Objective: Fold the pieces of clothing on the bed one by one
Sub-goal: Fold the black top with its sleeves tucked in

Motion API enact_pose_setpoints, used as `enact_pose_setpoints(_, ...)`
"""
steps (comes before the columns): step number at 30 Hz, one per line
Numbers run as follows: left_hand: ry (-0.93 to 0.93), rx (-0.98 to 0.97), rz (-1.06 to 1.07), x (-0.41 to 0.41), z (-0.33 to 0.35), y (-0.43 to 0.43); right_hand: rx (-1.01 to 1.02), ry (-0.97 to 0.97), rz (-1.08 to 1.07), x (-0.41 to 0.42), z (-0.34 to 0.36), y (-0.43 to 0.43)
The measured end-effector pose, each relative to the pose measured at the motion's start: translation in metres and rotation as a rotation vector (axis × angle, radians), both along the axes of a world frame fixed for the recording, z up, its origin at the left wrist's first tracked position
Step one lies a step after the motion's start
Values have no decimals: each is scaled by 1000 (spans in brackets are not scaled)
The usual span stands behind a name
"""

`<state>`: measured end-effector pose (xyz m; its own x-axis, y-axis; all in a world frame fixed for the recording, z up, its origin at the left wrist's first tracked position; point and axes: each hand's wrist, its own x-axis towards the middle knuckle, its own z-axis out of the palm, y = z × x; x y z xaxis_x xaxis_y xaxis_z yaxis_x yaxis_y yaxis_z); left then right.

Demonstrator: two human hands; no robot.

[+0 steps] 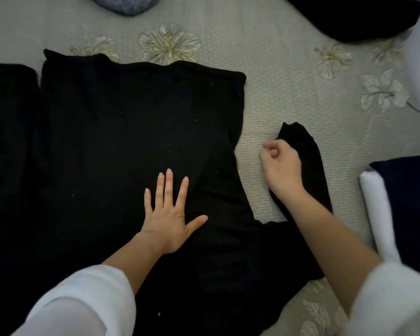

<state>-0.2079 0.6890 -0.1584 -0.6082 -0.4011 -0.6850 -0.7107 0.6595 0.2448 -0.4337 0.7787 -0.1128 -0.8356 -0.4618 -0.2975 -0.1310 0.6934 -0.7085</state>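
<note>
The black garment [119,141] is matt, soft-looking cloth, faintly fuzzy and flecked with pale lint. The bedcover [289,98] under it is pale, finely ribbed fabric, and its flower motifs carry a slight sheen. At the far edge, towards the left, a grey-blue cloth [126,4] has a nubbly, towel-like pile. The near white sleeves [83,299] are smooth, matt cloth.

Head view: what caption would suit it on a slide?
Left hand presses flat on a black top on the bed; right hand grips its sleeve.
</note>
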Motion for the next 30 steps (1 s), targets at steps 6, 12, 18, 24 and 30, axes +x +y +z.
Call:
enact_pose_setpoints(6, 7, 6, 8, -1, -4, -2, 97, -113, -41, -48, -34, -101)
enact_pose_setpoints(12, 42, -29, 17, 2, -4, 1, 214, 120, 19, -73, -37, -144)
enact_pose_setpoints(18, 45, -50, 18, 2, -6, 1, 34, -76, -21, -82, -41, -136)
enact_pose_setpoints(24, 28, -39, 18, 2, -4, 0, 29, 171, 201, -74, -15, -53)
enact_pose_setpoints(30, -40, -61, 13, -4, 2, 2, 299, 231, -70, -79, -10, 89)
